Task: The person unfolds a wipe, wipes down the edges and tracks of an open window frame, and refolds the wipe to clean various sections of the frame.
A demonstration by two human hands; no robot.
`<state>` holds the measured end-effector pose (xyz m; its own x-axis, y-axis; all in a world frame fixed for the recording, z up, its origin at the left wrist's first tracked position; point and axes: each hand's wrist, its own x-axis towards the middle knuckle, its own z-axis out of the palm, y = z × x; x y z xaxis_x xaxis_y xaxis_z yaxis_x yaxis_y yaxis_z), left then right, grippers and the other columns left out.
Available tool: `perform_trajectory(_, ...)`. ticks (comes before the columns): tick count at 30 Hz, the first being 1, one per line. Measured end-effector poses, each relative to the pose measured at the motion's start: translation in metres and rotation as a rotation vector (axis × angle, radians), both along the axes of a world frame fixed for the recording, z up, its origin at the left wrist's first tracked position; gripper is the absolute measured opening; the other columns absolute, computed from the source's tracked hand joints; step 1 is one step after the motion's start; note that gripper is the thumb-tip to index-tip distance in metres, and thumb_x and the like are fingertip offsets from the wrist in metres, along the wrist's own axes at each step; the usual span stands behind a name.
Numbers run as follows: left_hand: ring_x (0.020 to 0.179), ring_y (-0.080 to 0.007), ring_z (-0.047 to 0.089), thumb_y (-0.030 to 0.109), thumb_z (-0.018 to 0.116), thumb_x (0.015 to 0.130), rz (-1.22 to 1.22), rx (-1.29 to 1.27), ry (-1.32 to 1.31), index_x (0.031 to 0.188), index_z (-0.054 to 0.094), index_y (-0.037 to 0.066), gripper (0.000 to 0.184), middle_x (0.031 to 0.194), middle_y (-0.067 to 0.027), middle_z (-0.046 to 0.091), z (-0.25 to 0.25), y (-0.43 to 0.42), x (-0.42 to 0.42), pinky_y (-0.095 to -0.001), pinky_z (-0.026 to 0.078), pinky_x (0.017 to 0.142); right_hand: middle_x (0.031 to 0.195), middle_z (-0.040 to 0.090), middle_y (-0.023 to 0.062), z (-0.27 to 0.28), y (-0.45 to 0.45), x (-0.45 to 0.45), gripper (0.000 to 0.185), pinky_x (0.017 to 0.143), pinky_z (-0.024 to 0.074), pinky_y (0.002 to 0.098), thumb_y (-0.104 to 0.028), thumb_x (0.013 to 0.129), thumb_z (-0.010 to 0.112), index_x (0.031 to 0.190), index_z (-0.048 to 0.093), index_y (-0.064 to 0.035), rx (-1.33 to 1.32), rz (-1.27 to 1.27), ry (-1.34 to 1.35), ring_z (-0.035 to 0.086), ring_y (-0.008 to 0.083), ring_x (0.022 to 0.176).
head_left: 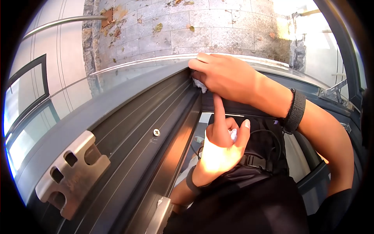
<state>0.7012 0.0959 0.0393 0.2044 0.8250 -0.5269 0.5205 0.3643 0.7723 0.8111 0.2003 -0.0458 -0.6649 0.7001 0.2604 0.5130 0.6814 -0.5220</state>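
Note:
My right hand (230, 78) is at the corner of a dark grey window frame (144, 101), its fingers bent over the edge. A white crumpled wad (201, 85), tissue or cloth, shows beneath those fingers, pressed into the corner. Just below, my left hand (224, 144) has its index finger stretched up toward the corner, the tip close under the right hand. Its other fingers are curled around a small white wad (233, 135), mostly hidden. A dark woven band (295, 111) circles my right wrist.
A metal bracket (74, 175) with cut-outs sits on the frame at lower left. A screw head (156, 132) stands out of the frame's inner face. Beyond the glass lies stone paving (187, 31) with leaves. A metal hinge arm (335, 89) is at right.

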Motion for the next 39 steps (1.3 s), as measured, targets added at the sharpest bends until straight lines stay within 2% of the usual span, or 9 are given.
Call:
perform_trajectory(3, 0.061, -0.0113, 0.05, 0.009, 0.062, 0.09, 0.089, -0.119, -0.047, 0.153, 0.006, -0.008, 0.086, 0.062, -0.0045, 0.056, 0.002, 0.008, 0.006, -0.0246, 0.044, 0.067, 0.094, 0.051, 0.0069, 0.011, -0.002, 0.004, 0.012, 0.076, 0.0527, 0.0339, -0.011, 0.082, 0.064, 0.085, 0.066, 0.0007, 0.018, 0.033, -0.139, 0.058, 0.0229, 0.091)
perform_trajectory(6, 0.063, -0.0104, 0.053, 0.009, 0.062, 0.088, 0.091, -0.065, -0.037, 0.155, 0.006, -0.005, 0.088, 0.064, -0.0044, 0.058, 0.0, 0.009, 0.004, -0.0226, 0.045, 0.072, 0.098, 0.058, 0.0038, 0.014, -0.007, 0.006, 0.008, 0.082, 0.0548, 0.0323, -0.016, 0.07, 0.068, 0.066, 0.071, -0.0095, -0.016, -0.086, -0.18, 0.059, 0.0204, 0.101)
perform_trajectory(9, 0.055, -0.0224, 0.061, 0.01, 0.065, 0.087, 0.03, 0.045, -0.048, 0.152, 0.004, -0.01, 0.091, 0.062, -0.0096, 0.06, -0.011, 0.004, -0.001, -0.0314, 0.049, 0.062, 0.098, 0.058, 0.0043, 0.026, -0.014, 0.021, 0.01, 0.081, 0.0551, 0.0326, -0.016, 0.072, 0.068, 0.067, 0.071, -0.0082, -0.013, -0.075, -0.194, 0.059, 0.0217, 0.101)
perform_trajectory(15, 0.057, -0.0221, 0.061, 0.01, 0.065, 0.087, 0.179, -0.028, -0.088, 0.151, 0.004, -0.011, 0.091, 0.064, -0.0099, 0.061, -0.008, 0.0, 0.003, -0.03, 0.048, 0.062, 0.099, 0.058, 0.0029, 0.006, -0.003, 0.001, 0.008, 0.081, 0.0542, 0.0305, -0.016, 0.073, 0.068, 0.07, 0.073, -0.0098, -0.07, 0.019, -0.027, 0.059, 0.0201, 0.099)
perform_trajectory(18, 0.066, -0.012, 0.06, 0.008, 0.06, 0.091, 0.097, -0.061, -0.055, 0.152, -0.002, -0.011, 0.089, 0.067, -0.0061, 0.062, -0.006, 0.005, 0.002, -0.0255, 0.049, 0.069, 0.099, 0.058, 0.0027, 0.007, 0.003, 0.005, 0.008, 0.081, 0.0539, 0.0296, -0.016, 0.073, 0.068, 0.072, 0.074, -0.0108, 0.047, 0.054, -0.139, 0.059, 0.0194, 0.099)
perform_trajectory(24, 0.065, -0.012, 0.059, 0.008, 0.06, 0.09, 0.085, -0.112, -0.132, 0.15, 0.015, -0.008, 0.076, 0.07, -0.0076, 0.064, -0.005, 0.013, 0.008, -0.025, 0.047, 0.07, 0.099, 0.058, 0.0049, 0.038, -0.008, 0.007, 0.009, 0.082, 0.0543, 0.03, -0.015, 0.072, 0.068, 0.073, 0.074, -0.009, -0.069, -0.022, -0.36, 0.059, 0.0204, 0.099)
perform_trajectory(29, 0.066, -0.0115, 0.058, 0.007, 0.06, 0.09, 0.123, -0.048, -0.065, 0.152, 0.007, -0.008, 0.083, 0.07, -0.0072, 0.064, 0.003, 0.005, 0.006, -0.0246, 0.047, 0.071, 0.099, 0.058, 0.0079, 0.02, -0.009, -0.001, 0.008, 0.079, 0.0568, 0.0338, -0.01, 0.071, 0.069, 0.073, 0.073, -0.0037, -0.183, -0.039, -0.091, 0.06, 0.024, 0.101)
perform_trajectory(35, 0.064, -0.013, 0.058, 0.007, 0.06, 0.089, 0.047, -0.08, -0.055, 0.153, 0.001, -0.008, 0.088, 0.068, -0.0079, 0.064, 0.0, 0.011, 0.008, -0.025, 0.047, 0.069, 0.098, 0.063, 0.0154, 0.015, -0.005, 0.005, 0.013, 0.075, 0.058, 0.0399, -0.005, 0.069, 0.07, 0.081, 0.071, 0.0015, -0.347, -0.071, -0.039, 0.065, 0.0331, 0.091)
perform_trajectory(39, 0.05, -0.0268, 0.059, 0.006, 0.063, 0.085, -0.047, -0.048, -0.122, 0.152, -0.007, -0.006, 0.097, 0.058, -0.0136, 0.056, -0.003, 0.009, 0.019, -0.0322, 0.047, 0.056, 0.087, 0.063, 0.0207, 0.025, -0.016, 0.037, 0.011, 0.069, 0.0559, 0.0421, -0.003, 0.071, 0.068, 0.078, 0.065, 0.0055, -0.347, -0.126, 0.0, 0.066, 0.038, 0.08)
